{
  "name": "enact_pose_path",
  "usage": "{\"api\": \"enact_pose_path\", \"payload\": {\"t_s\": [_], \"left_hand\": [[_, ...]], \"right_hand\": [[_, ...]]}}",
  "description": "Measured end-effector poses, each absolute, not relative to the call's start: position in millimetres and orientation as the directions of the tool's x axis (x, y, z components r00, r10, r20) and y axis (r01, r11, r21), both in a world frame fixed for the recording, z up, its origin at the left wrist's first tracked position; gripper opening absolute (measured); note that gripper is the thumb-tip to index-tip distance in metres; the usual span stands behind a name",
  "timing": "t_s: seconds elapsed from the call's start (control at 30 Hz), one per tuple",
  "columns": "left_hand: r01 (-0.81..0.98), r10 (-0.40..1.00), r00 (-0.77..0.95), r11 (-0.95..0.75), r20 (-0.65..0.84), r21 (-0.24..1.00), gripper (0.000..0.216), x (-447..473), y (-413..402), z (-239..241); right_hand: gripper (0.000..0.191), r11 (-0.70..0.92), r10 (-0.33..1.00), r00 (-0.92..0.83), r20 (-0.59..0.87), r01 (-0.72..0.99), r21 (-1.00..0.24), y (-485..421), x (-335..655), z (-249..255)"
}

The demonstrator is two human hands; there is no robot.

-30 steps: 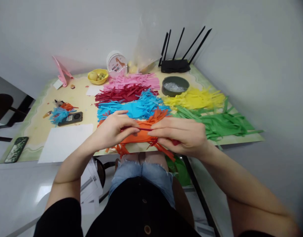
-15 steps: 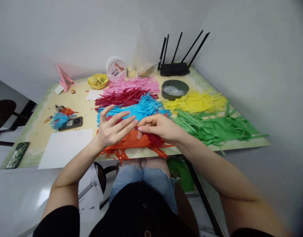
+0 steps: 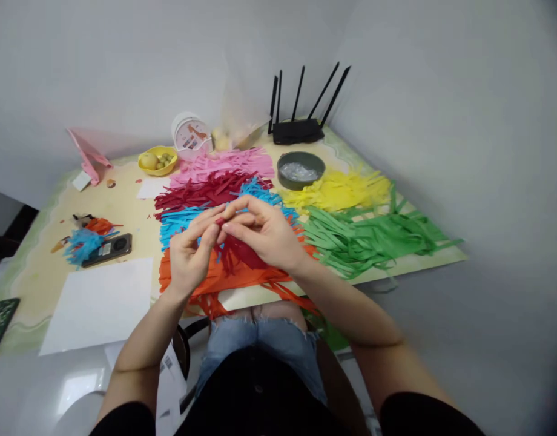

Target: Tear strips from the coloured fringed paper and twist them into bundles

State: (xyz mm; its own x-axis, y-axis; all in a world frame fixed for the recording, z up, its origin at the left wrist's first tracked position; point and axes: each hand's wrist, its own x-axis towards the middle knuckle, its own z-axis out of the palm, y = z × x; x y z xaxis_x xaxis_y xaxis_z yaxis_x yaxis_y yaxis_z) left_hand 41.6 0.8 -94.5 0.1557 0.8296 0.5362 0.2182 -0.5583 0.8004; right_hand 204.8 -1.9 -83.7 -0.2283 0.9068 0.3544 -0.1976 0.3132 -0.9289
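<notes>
Above the orange fringed strips, my left hand [image 3: 191,251] and my right hand [image 3: 270,236] meet, fingertips close together. Both pinch the rolled end of a dark red fringed strip [image 3: 244,254], which looks like thin paper or cloth. Its loose fringe hangs below my fingers over the orange fringed pile [image 3: 233,278]. Behind my hands lies a blue fringed pile [image 3: 172,225], partly covered by them. Farther back are a dark red fringed pile [image 3: 206,189] and a pink one [image 3: 228,165].
Yellow [image 3: 346,191] and green fringed piles [image 3: 378,236] lie right. Behind stand a grey round tin [image 3: 301,171], a black router [image 3: 299,131], a white tub [image 3: 191,136] and a yellow fruit bowl [image 3: 158,171]. Left are a small pompom [image 3: 84,243], white paper [image 3: 101,306] and a phone [image 3: 0,324].
My left hand, spread before, has closed on the red strip's end beside my right fingers. The right hand has turned and shifted left. The camera view has moved slightly right.
</notes>
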Motion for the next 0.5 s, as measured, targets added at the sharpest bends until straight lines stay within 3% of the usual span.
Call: {"api": "enact_pose_path", "payload": {"t_s": [0.1,0.23,0.3,0.37,0.5], "left_hand": [[0.176,0.874,0.063,-0.486,0.483,0.856,0.022,48,13,-98],[0.164,0.823,-0.174,-0.517,0.541,0.84,0.019,40,29,-95],[0.046,0.827,-0.234,-0.516,0.512,0.855,0.018,28,31,-89],[-0.07,0.885,-0.167,-0.45,0.434,0.89,0.019,15,27,-84],[0.04,0.959,-0.021,-0.283,0.284,0.958,0.019,-3,10,-88]], "right_hand": [[0.01,0.47,0.871,-0.163,0.464,-0.003,-0.883,8,201,-87],[0.021,0.618,0.786,-0.279,0.551,0.328,-0.715,69,243,-96],[0.029,0.41,0.895,-0.102,0.435,0.573,-0.709,120,287,-106],[0.034,0.014,0.97,0.128,0.205,0.819,-0.574,170,332,-121],[0.025,-0.187,0.978,0.21,0.0,0.87,-0.457,232,383,-161]]}}
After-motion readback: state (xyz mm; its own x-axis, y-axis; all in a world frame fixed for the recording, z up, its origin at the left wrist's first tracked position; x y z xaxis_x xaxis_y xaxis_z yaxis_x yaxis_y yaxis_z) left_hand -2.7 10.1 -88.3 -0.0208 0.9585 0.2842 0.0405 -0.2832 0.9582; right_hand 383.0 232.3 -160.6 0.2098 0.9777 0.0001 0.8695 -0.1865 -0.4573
